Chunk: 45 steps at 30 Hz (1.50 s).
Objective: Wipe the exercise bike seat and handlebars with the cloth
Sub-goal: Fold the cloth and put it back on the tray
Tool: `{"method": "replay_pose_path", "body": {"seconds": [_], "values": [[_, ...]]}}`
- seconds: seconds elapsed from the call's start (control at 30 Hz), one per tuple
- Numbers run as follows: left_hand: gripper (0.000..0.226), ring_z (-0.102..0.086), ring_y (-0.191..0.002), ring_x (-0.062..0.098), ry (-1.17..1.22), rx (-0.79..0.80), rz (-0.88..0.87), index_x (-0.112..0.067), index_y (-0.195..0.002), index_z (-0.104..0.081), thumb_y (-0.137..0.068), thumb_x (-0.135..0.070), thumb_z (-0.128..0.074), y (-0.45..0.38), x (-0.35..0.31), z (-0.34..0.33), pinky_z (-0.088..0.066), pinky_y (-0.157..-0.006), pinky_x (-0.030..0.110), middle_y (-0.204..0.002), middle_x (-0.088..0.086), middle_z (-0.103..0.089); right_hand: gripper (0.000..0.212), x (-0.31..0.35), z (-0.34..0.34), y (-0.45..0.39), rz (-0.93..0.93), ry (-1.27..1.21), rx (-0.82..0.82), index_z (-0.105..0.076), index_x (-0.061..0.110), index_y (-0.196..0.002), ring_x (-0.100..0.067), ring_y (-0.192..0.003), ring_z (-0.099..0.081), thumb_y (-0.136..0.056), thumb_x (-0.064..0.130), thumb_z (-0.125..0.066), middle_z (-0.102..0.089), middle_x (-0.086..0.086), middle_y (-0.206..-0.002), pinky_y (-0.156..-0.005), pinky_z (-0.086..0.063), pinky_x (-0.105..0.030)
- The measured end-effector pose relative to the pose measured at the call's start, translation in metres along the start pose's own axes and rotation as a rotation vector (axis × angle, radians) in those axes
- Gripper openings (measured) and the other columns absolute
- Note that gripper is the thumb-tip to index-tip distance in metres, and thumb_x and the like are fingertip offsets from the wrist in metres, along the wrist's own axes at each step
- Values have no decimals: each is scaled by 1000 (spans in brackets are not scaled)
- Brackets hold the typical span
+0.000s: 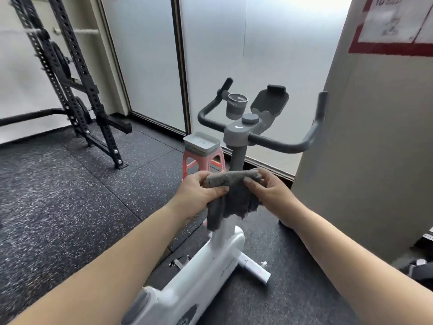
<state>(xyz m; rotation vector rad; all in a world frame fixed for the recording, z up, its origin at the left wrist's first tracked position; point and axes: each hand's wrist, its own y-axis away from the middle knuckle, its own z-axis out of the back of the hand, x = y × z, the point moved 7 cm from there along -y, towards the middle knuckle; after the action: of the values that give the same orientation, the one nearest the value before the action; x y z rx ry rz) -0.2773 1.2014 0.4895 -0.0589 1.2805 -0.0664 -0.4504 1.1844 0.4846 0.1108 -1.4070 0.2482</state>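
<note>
A white exercise bike (218, 254) stands in front of me on the rubber floor. Its dark grey handlebars (276, 143) curve up on both sides of a grey post with a cup holder (236, 105) and a tablet holder (269, 102). The seat is out of view. I hold a grey cloth (230, 195) stretched in the air before the post, below the handlebars and apart from them. My left hand (199, 193) pinches its left end and my right hand (269, 191) pinches its right end. The rest of the cloth hangs down between them.
A pink stool with a grey tray on top (201, 148) stands just left of the bike post. A black squat rack (70, 78) fills the left side. Frosted glass panels (234, 55) run behind the bike, and a beige pillar (375, 148) stands close on the right.
</note>
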Motion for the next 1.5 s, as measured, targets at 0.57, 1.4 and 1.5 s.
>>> {"method": "replay_pose_path", "body": {"seconds": [0.57,1.4,1.5], "values": [[13,-59,-81,18,-90,-527,158,-14,-96,-57,-85,-16,-65,305,36,194,-49,-81,38,-87,7,-63,14,21,-261,144,-90,-182,467,-62,21,-94,-25,-90,-66,-89,9,-58,-70,-7,-97,-85,-54,-43],[88,-64,-103,16,-82,-492,214,-43,-140,-28,-78,8,-65,481,135,490,-57,-80,27,-130,-5,-45,68,80,-638,211,29,-127,687,-56,31,-130,-4,-89,-63,-76,-6,-71,-58,4,-124,-68,-55,-16],[92,-65,-103,20,-10,-538,216,-44,-141,-24,-77,6,-68,455,150,539,-56,-86,38,-134,-2,-40,69,83,-676,171,46,-152,698,-53,29,-134,1,-91,-58,-77,-6,-69,-54,7,-125,-65,-51,-10]]}}
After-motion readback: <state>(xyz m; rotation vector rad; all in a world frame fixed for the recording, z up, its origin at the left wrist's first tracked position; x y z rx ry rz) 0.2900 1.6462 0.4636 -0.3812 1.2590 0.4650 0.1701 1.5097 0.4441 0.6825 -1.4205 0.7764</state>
